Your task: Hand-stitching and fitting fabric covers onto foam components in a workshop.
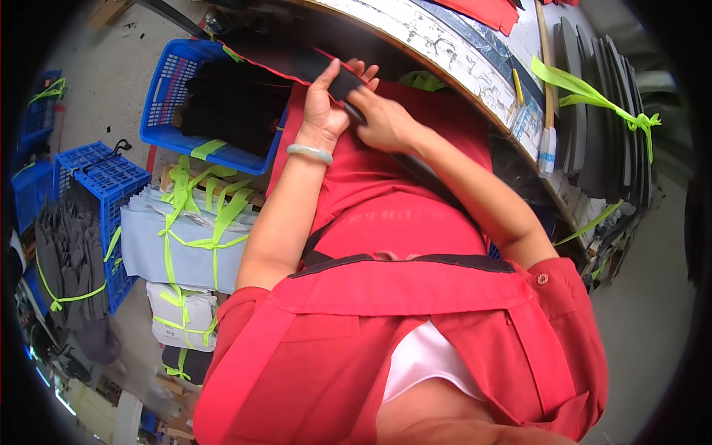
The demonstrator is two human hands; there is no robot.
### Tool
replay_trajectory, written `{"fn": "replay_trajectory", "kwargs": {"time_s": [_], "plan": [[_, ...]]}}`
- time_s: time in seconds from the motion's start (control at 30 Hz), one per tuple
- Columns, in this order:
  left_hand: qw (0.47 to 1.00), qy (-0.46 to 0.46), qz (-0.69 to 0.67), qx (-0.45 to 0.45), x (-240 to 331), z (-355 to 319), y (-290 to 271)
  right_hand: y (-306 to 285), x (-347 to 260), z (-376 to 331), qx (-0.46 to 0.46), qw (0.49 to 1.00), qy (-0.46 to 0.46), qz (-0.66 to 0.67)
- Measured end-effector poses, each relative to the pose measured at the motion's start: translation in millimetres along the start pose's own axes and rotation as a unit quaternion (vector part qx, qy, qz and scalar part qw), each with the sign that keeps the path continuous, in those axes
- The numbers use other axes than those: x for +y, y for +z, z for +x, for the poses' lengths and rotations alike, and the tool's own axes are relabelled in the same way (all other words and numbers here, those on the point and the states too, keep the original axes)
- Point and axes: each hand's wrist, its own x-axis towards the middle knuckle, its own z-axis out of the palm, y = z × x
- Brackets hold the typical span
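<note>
A black fabric strip with red edging (345,83) stretches between my hands, above the lap of my red apron (400,222). Its far part runs left toward the rim of a blue basket, partly in shadow. My left hand (324,111), with a pale bangle at the wrist, supports the strip palm up, thumb over it and fingertips beyond. The fingers of my right hand (382,120) are closed on the near end. A dark length hangs below that hand across the apron; whether it belongs to the same strip I cannot tell.
At the left, the blue basket (152,111) holds dark fabric pieces. Below it lie tied light-blue bundles (193,256) and a white package (174,315). A worktable (415,48) runs along the far right, with a yellow marker (518,87) and tied dark panels (593,104).
</note>
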Motion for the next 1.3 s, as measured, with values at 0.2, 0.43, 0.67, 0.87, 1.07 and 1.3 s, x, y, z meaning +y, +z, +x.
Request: {"fn": "replay_trajectory", "kwargs": {"time_s": [0.2,0.43,0.67,0.87,1.07,1.3], "plan": [[0.999,0.045,0.024,0.005,-0.6,16.8,-13.6,-8.4,-15.7,29.2,-0.079,0.994,0.066,-0.034],[0.995,0.038,-0.016,-0.096,4.3,7.2,-15.9,-6.6,-27.4,-24.1,0.026,0.999,0.026,-0.012],[1.0,0.025,0.001,-0.01,8.1,-4.2,-1.7,-2.6,-11.4,1.2,-0.017,0.998,0.015,-0.057],[0.999,0.038,0.019,0.013,1.8,16.5,-12.7,-11.4,-23.8,24.7,-0.12,0.985,0.085,-0.089],[0.996,0.022,-0.012,-0.083,7.1,9.9,-17.9,0.7,-19.1,-27.0,0.014,1.0,0.004,-0.027],[0.999,0.008,-0.001,-0.031,2.8,-0.5,-2.4,-2.2,-19.4,6.9,-0.011,0.997,0.043,-0.06]]}}
